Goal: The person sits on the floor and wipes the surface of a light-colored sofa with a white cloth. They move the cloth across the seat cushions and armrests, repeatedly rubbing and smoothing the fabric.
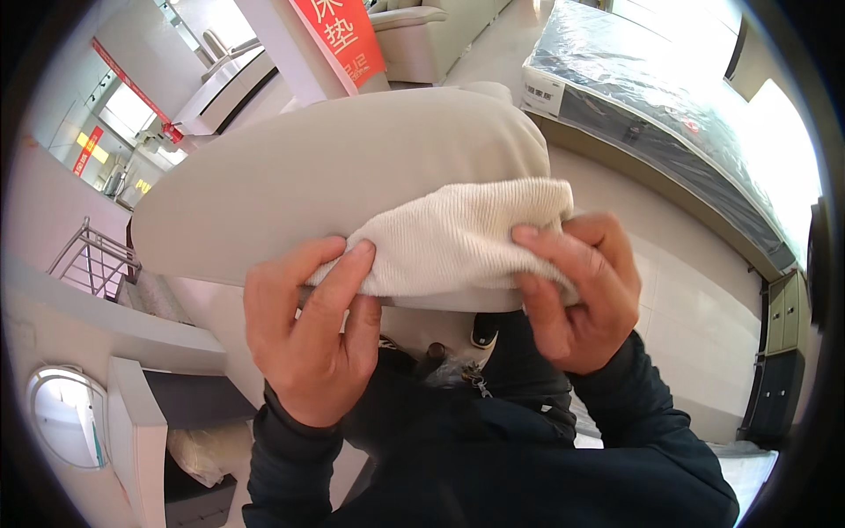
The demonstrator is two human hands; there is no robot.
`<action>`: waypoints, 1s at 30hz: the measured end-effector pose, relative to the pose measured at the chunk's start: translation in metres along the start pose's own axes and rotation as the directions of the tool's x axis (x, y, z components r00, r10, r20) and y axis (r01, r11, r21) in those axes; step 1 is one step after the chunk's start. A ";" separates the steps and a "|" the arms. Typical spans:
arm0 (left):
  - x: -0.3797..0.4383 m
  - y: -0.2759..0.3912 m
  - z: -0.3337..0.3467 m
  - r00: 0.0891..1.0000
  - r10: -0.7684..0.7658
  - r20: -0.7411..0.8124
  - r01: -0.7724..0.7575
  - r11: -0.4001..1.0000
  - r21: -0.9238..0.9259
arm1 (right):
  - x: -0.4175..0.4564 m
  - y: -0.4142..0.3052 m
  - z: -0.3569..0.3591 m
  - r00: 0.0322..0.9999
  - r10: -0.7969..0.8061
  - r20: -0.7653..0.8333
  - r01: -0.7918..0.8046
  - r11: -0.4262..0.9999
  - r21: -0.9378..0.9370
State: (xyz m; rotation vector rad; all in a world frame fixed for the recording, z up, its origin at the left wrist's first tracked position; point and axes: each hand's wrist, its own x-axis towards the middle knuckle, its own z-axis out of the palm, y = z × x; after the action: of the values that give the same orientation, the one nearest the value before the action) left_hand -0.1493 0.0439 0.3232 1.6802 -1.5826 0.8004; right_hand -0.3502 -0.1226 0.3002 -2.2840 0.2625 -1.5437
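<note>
A cream ribbed fabric piece [449, 244], folded and wrinkled, stretches between my two hands. My left hand [317, 330] pinches its left end between thumb and fingers. At the other end, my right hand [587, 290] grips the lower right edge, fingertips pressing into the ribs. Directly behind the fabric is a large, smooth beige padded piece [330, 165] with rounded ends, like an upholstered cushion or headrest. The fabric overlaps its near right part. What supports the padded piece is mostly hidden.
A plastic-wrapped mattress [647, 92] lies on a bed base at the upper right. A beige sofa [409, 39] and a red banner [343, 39] with writing stand beyond. White shelving [138, 396], a round mirror [69, 416] and a metal rack [96, 257] are at left.
</note>
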 end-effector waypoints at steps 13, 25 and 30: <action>0.098 -0.055 0.023 0.993 -0.096 -0.062 0.096 0.995 0.007 | 0.146 0.072 0.031 0.927 0.162 0.339 -0.107 0.979 -0.175; 0.005 0.055 0.028 1.000 0.011 0.007 -0.009 0.959 -0.282 | 0.111 0.048 -0.052 0.809 -0.173 0.562 0.200 0.980 0.014; -0.008 0.050 0.025 0.996 -0.082 -0.040 0.069 0.963 -0.261 | 0.129 0.036 -0.046 0.735 -0.110 0.669 0.259 0.957 -0.128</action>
State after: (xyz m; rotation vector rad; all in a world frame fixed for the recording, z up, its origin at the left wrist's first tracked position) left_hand -0.2002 0.0270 0.3055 1.5101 -1.5072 0.5650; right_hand -0.3417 -0.2107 0.4109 -2.9339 -0.0029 -0.7004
